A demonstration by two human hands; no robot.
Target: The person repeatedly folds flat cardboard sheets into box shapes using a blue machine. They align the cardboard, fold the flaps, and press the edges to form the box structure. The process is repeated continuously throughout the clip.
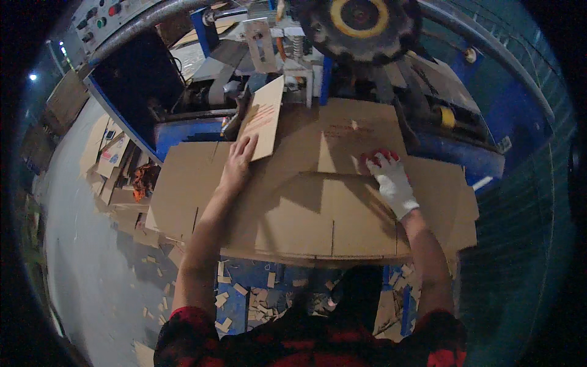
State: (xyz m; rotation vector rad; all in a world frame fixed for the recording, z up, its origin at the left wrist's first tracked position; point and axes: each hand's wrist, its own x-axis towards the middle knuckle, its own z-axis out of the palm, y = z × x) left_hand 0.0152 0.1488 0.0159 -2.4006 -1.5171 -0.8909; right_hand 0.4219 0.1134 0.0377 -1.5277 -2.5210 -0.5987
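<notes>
Stacked brown cardboard sheets [293, 220] with slots cut along their near edge lie flat before me. My left hand [237, 164], bare, pinches the lower left edge of a tilted cardboard panel [263, 119] with red printing, its upper end close to the machine's metal bracket. Farther right, my right hand [391, 180] wears a white glove with red on the fingers. Those fingers are spread and bent, resting on a printed cardboard panel [359, 125] that reaches under the machine. Its fingertips are partly hidden.
A machine with a dark toothed wheel [359, 24] and a metal bracket [260, 46] stands across the far side. Push buttons [101, 23] sit at upper left. Cardboard pieces [113, 159] are piled at left; scraps [263, 303] litter the floor below.
</notes>
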